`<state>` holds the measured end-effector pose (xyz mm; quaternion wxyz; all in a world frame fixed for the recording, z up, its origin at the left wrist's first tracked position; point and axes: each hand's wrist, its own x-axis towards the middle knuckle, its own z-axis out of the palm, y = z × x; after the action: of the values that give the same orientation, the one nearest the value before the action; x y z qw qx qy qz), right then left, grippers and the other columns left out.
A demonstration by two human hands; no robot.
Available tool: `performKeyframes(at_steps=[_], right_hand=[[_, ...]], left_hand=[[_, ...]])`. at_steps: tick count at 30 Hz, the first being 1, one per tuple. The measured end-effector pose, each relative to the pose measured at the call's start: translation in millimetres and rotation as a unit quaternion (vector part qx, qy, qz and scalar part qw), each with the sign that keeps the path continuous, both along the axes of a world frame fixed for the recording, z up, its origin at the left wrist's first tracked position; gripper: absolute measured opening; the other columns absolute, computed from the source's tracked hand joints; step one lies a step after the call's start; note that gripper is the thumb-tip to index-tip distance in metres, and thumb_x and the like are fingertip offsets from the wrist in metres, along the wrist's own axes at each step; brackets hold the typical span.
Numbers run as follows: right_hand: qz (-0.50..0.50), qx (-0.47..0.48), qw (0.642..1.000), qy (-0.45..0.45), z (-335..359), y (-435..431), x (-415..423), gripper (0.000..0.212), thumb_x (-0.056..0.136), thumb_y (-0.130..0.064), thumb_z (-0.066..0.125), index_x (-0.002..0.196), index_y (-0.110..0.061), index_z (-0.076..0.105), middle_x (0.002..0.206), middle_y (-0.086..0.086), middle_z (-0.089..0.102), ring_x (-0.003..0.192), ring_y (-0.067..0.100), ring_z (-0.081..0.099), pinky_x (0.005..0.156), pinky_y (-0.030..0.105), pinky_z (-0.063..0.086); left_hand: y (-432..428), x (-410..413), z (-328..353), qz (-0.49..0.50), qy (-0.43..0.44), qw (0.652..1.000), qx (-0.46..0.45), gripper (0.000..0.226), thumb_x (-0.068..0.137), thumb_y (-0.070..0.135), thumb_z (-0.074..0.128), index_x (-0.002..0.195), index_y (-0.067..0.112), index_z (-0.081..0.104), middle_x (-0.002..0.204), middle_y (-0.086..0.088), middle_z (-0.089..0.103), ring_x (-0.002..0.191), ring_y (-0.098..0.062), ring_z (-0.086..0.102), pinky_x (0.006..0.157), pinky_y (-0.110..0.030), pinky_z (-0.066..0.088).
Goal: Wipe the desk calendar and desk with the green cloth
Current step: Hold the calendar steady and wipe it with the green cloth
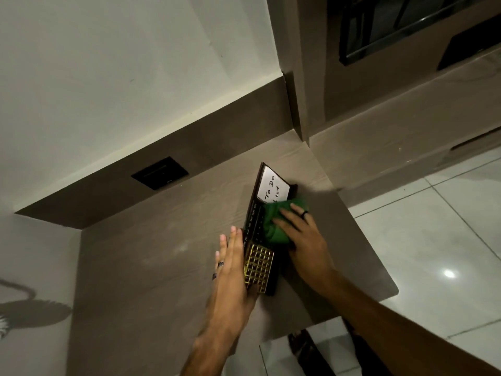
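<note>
A dark desk calendar (pixel 253 221) with a gold grid panel and a white "To Do List" card stands tilted on the grey-brown desk (pixel 162 253). My left hand (pixel 231 270) lies flat against its left side, fingers straight, steadying it. My right hand (pixel 303 237) presses the bunched green cloth (pixel 273 223) against the calendar's front face, just below the white card. The cloth hides the middle of the calendar's face.
A black socket plate (pixel 160 173) is set in the desk's back panel. The desk's right edge and rounded corner (pixel 390 286) drop to a white tiled floor (pixel 433 240). A cabinet with a dark opening (pixel 393 31) rises at the back right.
</note>
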<state>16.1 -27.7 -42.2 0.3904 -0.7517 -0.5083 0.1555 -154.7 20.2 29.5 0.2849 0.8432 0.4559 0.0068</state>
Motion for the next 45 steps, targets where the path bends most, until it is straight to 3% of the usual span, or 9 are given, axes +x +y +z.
performKeyframes(at_steps=[11,15,19,24,29,32,38,43,45], right_hand=[[0.028,-0.003,0.999,0.026,-8,-6,-9,0.065,0.066,0.018,0.069,0.124,-0.011,0.066,0.133,0.009,0.061,0.132,0.03,0.045,0.1,0.05,0.047],[0.12,0.078,0.99,0.022,3,1,-16,0.069,0.067,0.007,0.062,0.131,-0.019,0.058,0.137,0.004,0.059,0.131,0.024,0.046,0.112,0.033,0.033],[0.005,0.047,0.998,0.048,5,22,10,0.07,0.064,0.019,0.068,0.127,-0.011,0.064,0.135,0.01,0.06,0.129,0.03,0.048,0.107,0.046,0.042],[0.222,0.12,0.966,-0.06,-1,-10,-27,0.061,0.071,0.005,0.06,0.128,-0.015,0.058,0.14,0.006,0.055,0.129,0.032,0.046,0.108,0.039,0.039],[0.075,0.055,0.995,-0.046,11,15,13,0.06,0.063,0.016,0.073,0.119,-0.005,0.069,0.132,0.013,0.063,0.124,0.039,0.051,0.096,0.054,0.049],[0.211,0.091,0.969,-0.087,2,-8,-29,0.061,0.071,0.004,0.068,0.128,-0.013,0.061,0.139,0.008,0.057,0.127,0.035,0.049,0.094,0.05,0.05],[0.065,0.012,0.989,-0.136,-5,6,29,0.079,0.052,0.01,0.086,0.125,-0.011,0.065,0.134,0.011,0.061,0.124,0.038,0.054,0.083,0.054,0.054],[0.279,0.031,0.934,-0.219,-33,-33,7,0.073,0.079,-0.014,0.078,0.142,-0.025,0.044,0.15,0.0,0.046,0.141,0.028,0.034,0.099,0.045,0.042],[0.2,0.034,0.962,-0.184,-29,-16,40,0.066,0.084,-0.012,0.07,0.144,-0.023,0.044,0.149,0.007,0.047,0.138,0.031,0.04,0.107,0.044,0.038]], left_hand=[[0,0,-5,0.0,-0.001,1.0,0.013,0.121,0.082,0.001,0.073,0.15,0.037,-0.019,0.163,0.017,-0.02,0.151,-0.006,-0.022,0.121,-0.029,-0.015],[2,-2,-8,-0.007,-0.004,1.0,0.019,0.124,0.08,0.0,0.074,0.148,0.041,-0.022,0.164,0.016,-0.017,0.152,-0.006,-0.019,0.125,-0.033,-0.009],[1,-1,-6,-0.003,-0.008,1.0,0.02,0.124,0.08,0.001,0.074,0.148,0.041,-0.021,0.164,0.018,-0.014,0.151,-0.003,-0.02,0.125,-0.033,-0.01],[1,-7,-9,0.006,-0.065,0.998,-0.016,0.111,0.078,-0.006,0.073,0.156,0.03,0.002,0.166,0.013,0.006,0.153,-0.004,-0.012,0.128,-0.039,-0.004],[0,-3,-17,0.006,-0.052,0.999,0.006,0.111,0.079,-0.005,0.068,0.154,0.033,-0.004,0.168,0.004,0.003,0.154,-0.01,-0.014,0.127,-0.039,-0.007],[-2,-3,-21,0.031,-0.062,0.997,0.017,0.098,0.082,0.001,0.072,0.157,0.017,0.011,0.168,-0.004,0.014,0.151,-0.004,-0.015,0.121,-0.02,-0.015],[2,-5,-18,-0.011,-0.033,0.999,0.031,0.126,0.081,0.001,0.07,0.144,0.05,-0.028,0.167,0.013,-0.012,0.151,-0.005,-0.022,0.122,-0.036,-0.012],[0,-6,-12,-0.006,-0.033,0.999,0.019,0.119,0.082,0.005,0.072,0.15,0.04,-0.02,0.167,0.014,-0.009,0.151,-0.003,-0.021,0.126,-0.039,-0.009],[0,-6,-11,-0.013,-0.035,0.999,0.024,0.121,0.084,0.004,0.07,0.144,0.048,-0.025,0.164,0.021,-0.012,0.144,0.01,-0.028,0.121,-0.033,-0.015]])
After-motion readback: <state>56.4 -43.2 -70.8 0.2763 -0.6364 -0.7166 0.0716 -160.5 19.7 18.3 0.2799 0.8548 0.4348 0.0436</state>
